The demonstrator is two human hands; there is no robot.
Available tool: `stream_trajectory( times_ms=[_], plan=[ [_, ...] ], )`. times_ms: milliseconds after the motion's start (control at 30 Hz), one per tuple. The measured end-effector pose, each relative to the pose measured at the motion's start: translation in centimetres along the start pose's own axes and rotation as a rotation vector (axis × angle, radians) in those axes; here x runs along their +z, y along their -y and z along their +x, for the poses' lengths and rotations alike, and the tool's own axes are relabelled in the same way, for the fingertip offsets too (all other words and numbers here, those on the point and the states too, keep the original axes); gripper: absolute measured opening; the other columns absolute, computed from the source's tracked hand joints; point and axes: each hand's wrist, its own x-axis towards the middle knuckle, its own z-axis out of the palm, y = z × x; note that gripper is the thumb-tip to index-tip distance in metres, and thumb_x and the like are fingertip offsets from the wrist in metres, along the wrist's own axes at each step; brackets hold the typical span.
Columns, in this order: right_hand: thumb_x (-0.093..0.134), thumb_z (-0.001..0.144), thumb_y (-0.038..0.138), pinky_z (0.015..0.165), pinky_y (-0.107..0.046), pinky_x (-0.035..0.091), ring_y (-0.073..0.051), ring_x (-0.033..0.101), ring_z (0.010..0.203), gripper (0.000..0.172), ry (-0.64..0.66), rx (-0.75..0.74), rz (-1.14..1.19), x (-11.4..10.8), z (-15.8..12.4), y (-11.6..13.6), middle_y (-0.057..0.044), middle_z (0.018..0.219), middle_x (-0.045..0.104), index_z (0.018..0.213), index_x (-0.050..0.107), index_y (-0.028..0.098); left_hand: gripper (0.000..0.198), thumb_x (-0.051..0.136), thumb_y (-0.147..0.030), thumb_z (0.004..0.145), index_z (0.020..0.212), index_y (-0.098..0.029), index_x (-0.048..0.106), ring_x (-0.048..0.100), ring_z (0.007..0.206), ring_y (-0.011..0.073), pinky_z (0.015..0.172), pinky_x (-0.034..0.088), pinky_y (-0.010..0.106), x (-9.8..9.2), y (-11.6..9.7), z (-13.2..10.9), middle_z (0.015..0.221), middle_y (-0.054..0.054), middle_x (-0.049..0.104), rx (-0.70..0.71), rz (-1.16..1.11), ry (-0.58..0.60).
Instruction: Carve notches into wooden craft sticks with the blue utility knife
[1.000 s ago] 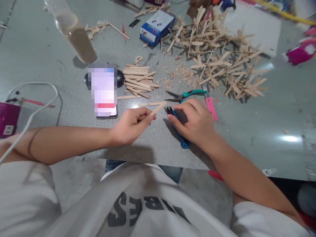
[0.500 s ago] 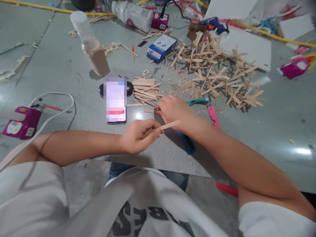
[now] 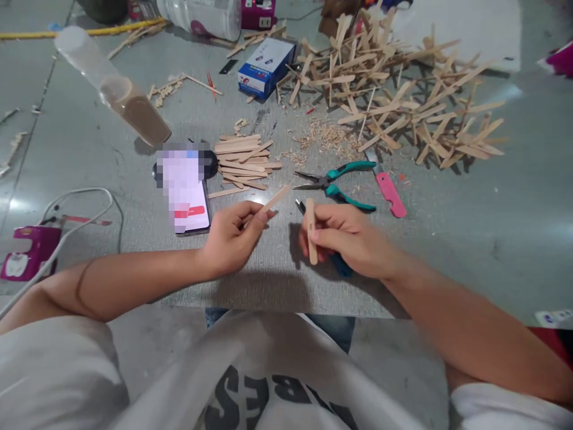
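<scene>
My left hand point(image 3: 236, 234) pinches a wooden craft stick point(image 3: 276, 199) that points up and to the right. In my right hand point(image 3: 338, 234) is a second craft stick point(image 3: 311, 239), held upright between thumb and fingers, with a small dark notch or mark near its middle. Just beyond the right hand lie teal-handled pliers point(image 3: 329, 179), jaws pointing left. A blue-handled tool point(image 3: 342, 264) lies partly hidden beneath that hand. Loose craft sticks point(image 3: 244, 156) form a small pile ahead of the left hand, close to a phone point(image 3: 193, 203).
Crossed sticks point(image 3: 403, 101) are heaped at the back right, with wood chips point(image 3: 329, 138) before them. A pink-handled knife point(image 3: 390, 192) lies right of the pliers. A blue-and-white box point(image 3: 267, 65), a bottle with brown contents point(image 3: 136, 113) and a white cable point(image 3: 105, 192) are also on the table.
My right hand has drawn back from beside the stick pile toward me and now holds a craft stick upright. My left hand keeps its stick. The pliers have come into full view.
</scene>
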Motion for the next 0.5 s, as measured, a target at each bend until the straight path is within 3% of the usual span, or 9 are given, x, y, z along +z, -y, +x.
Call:
stream_trajectory(
  times_ms=[200, 500],
  plan=[
    [0.055, 0.085, 0.028, 0.046, -0.024, 0.032, -0.009, 0.046, 0.047, 0.027, 0.132, 0.071, 0.143, 1.4, -0.1, -0.6, 0.001, 0.054, 0.062, 0.060, 0.060, 0.021, 0.025, 0.066, -0.030, 0.101, 0.097, -0.012, 0.083, 0.038, 0.048, 0.0069, 0.043, 0.029, 0.020, -0.1, -0.5, 0.0, 0.054, -0.005, 0.052, 0.053, 0.110, 0.117],
    [0.059, 0.078, 0.026, 0.043, -0.024, 0.024, -0.008, 0.039, 0.044, 0.023, 0.162, 0.143, 0.334, 2.0, 0.2, -0.6, 0.001, 0.050, 0.057, 0.056, 0.058, 0.020, 0.030, 0.063, -0.032, 0.104, 0.098, -0.012, 0.084, 0.047, 0.055, 0.0097, 0.050, 0.039, 0.021, -0.3, -0.7, 0.1, 0.061, -0.001, 0.060, 0.075, 0.148, 0.205]
  ],
)
